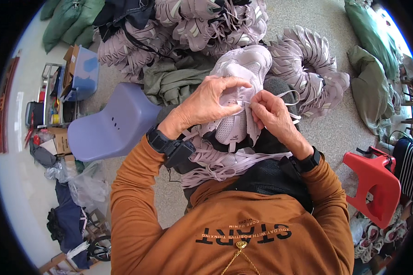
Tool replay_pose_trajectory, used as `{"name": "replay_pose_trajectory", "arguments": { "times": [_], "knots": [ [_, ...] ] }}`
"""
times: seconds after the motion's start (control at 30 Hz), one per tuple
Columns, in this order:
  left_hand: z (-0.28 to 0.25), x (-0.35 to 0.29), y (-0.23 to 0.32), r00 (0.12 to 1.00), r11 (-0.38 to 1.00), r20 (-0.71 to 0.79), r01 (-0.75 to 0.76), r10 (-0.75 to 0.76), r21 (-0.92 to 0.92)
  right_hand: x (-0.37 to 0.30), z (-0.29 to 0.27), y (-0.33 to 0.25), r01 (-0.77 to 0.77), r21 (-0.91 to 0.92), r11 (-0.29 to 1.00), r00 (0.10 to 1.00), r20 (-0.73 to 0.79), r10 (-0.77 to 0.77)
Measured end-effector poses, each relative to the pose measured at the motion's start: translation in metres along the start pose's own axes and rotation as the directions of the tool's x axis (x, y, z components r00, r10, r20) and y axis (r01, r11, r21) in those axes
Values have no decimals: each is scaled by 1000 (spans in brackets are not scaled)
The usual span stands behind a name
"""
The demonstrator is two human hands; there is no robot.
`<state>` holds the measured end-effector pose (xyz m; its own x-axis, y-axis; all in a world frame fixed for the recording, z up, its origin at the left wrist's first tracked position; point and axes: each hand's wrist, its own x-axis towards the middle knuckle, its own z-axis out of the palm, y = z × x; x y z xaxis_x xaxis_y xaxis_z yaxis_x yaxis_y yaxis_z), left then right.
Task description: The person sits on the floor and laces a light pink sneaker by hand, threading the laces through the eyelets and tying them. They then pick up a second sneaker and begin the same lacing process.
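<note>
A pale pink-lilac sneaker lies over my lap, its toe pointing away from me and its mesh tongue facing up. My left hand grips it from the left, thumb and forefinger curved around the lacing area; its other fingers are hidden. Close to the eyelets, my right hand pinches a thin white shoelace between thumb and fingertips. A loop of white lace sticks out beyond that hand. Across my lap lies a bunch of loose pale pink laces.
Stacked pale pink shoe uppers pile up ahead, beside grey-green cloth. A purple plastic chair stands left, near a blue bin. On the right are a red stool and green sacks.
</note>
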<state>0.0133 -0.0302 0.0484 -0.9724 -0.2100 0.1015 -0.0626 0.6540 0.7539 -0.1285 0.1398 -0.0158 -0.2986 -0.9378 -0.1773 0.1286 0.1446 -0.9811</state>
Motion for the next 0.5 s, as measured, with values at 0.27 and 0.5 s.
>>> {"name": "replay_pose_trajectory", "arguments": {
  "times": [0.27, 0.5],
  "knots": [
    [4, 0, -9, 1000, 1000, 3, 15, -15, -20, -2, -1, 0, -29, -12, 999, 999, -27, 29],
    [1, -2, -14, 973, 891, 78, 232, -219, -390, 2, 6, -5, 29, -105, 994, 997, -71, -37]
  ]
}}
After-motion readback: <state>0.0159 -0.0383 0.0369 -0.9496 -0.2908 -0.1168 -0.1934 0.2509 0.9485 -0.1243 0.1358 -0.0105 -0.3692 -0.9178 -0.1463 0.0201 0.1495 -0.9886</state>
